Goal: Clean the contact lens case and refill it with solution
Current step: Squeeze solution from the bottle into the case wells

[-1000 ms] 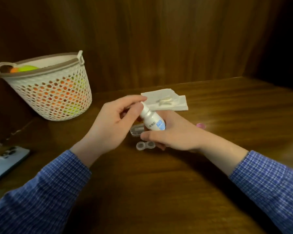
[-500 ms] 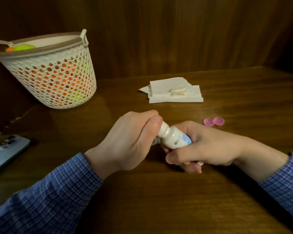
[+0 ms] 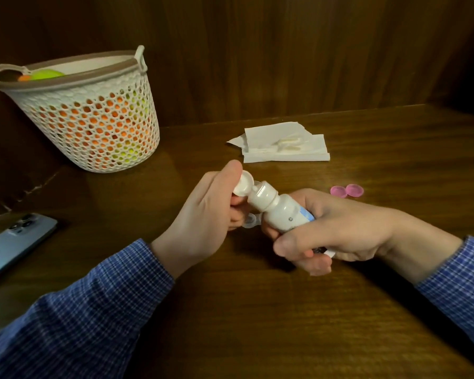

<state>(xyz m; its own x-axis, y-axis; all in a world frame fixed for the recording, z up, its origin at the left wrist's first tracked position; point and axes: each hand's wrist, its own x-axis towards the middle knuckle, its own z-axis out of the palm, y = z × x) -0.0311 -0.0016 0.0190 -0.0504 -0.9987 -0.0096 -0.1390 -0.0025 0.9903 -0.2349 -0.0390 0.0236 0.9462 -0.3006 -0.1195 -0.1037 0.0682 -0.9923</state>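
Head view, bottle label unreadable, blurred

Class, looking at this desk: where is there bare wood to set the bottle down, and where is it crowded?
Bare wood lies near the front edge between the two sleeves, and at far right past the pink caps. It is crowded mid-desk, where left hand and right hand hold the bottle over the lens case, with tissues behind.

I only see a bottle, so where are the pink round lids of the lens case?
The two pink round plastic lids lie on the wooden table, just beyond the right hand.
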